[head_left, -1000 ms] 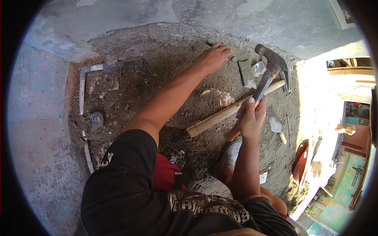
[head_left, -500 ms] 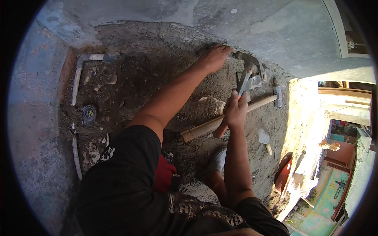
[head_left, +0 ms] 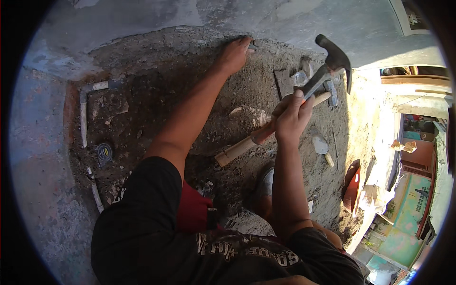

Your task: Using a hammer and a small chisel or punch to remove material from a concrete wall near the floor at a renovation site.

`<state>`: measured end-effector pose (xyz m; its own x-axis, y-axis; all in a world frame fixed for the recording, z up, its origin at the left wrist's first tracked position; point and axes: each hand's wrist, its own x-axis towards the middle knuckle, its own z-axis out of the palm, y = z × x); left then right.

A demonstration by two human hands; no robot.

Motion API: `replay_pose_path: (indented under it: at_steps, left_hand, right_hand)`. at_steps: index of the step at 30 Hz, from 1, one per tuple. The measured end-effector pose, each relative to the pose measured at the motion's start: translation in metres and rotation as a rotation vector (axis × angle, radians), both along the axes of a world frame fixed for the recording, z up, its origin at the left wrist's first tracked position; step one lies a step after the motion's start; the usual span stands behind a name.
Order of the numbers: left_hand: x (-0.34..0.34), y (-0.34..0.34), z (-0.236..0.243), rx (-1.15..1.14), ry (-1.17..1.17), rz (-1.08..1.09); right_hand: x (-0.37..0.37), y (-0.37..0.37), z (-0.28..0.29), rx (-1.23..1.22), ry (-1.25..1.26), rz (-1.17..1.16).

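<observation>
At the foot of the far wall (head_left: 156,19), my left hand (head_left: 233,57) is closed around a chisel; only its grey end (head_left: 251,46) sticks out to the right of my fingers. The rest of it is hidden by the hand. My right hand (head_left: 292,118) grips the handle of a claw hammer (head_left: 336,59) and holds it raised, its dark head well away to the right of the chisel. Below the right hand, a long-handled sledgehammer (head_left: 232,153) lies on the dirt, its wooden handle partly covered by the hand and hammer grip.
A trowel (head_left: 321,144) lies on the ground to the right. Clear plastic (head_left: 299,78) and a dark flat piece (head_left: 283,84) rest near the wall. On the left are a tape measure (head_left: 104,154) and white pipe (head_left: 84,123). A red container (head_left: 351,192) stands at the right.
The hammer has swung up and right, away from the chisel's end, where its head was before. The view has shifted somewhat; my left hand keeps its hold at the wall base.
</observation>
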<state>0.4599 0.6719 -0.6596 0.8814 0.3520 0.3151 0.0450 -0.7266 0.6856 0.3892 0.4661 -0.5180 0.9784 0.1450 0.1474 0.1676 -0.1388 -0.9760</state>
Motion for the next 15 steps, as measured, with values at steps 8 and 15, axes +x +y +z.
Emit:
replay_pose_path:
  at_steps: [8,15]
  left_hand:
    - [0.007,0.012,-0.007,0.043,0.007,-0.055]
    - [-0.002,-0.002,0.010,-0.075,-0.070,-0.061]
  right_hand:
    - [0.012,0.001,-0.044,-0.525,0.094,0.229]
    - [0.021,-0.005,-0.066,-0.538,0.043,0.221]
